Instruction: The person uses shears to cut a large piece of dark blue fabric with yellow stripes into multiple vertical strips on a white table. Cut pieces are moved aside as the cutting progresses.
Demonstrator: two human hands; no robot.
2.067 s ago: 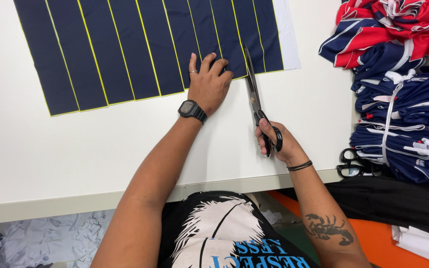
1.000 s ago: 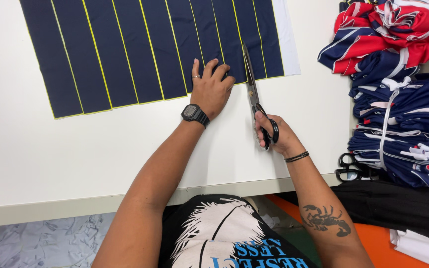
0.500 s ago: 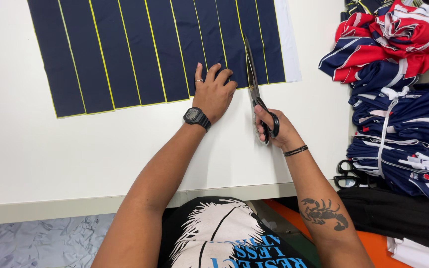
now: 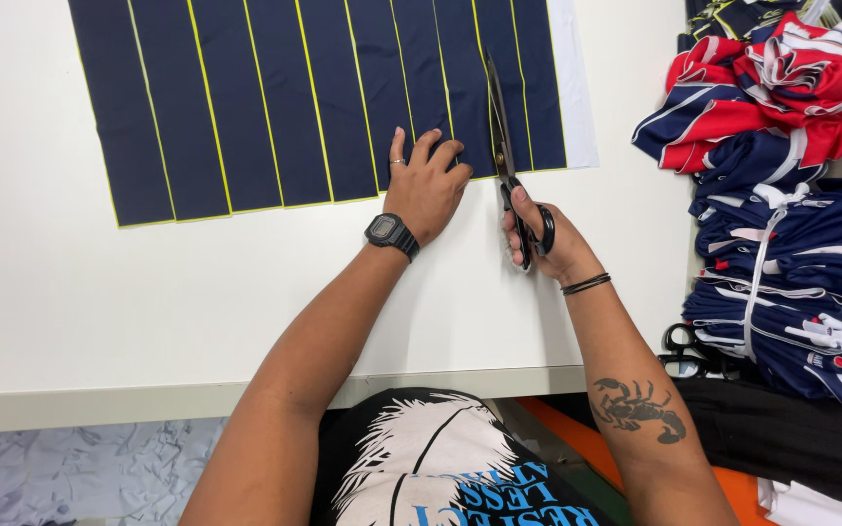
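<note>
Scissors (image 4: 507, 161) have advanced farther up navy fabric (image 4: 324, 97).

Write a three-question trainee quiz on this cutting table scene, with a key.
1. True or false: the left hand presses flat on the navy fabric.
2. Which hand holds the scissors? A) left B) right C) neither
3. Fill in: the lines marked on the fabric are ____ in colour.

Key:
1. True.
2. B, the right hand has its grip through the black handles, blades lying along a line.
3. Yellow.
</note>
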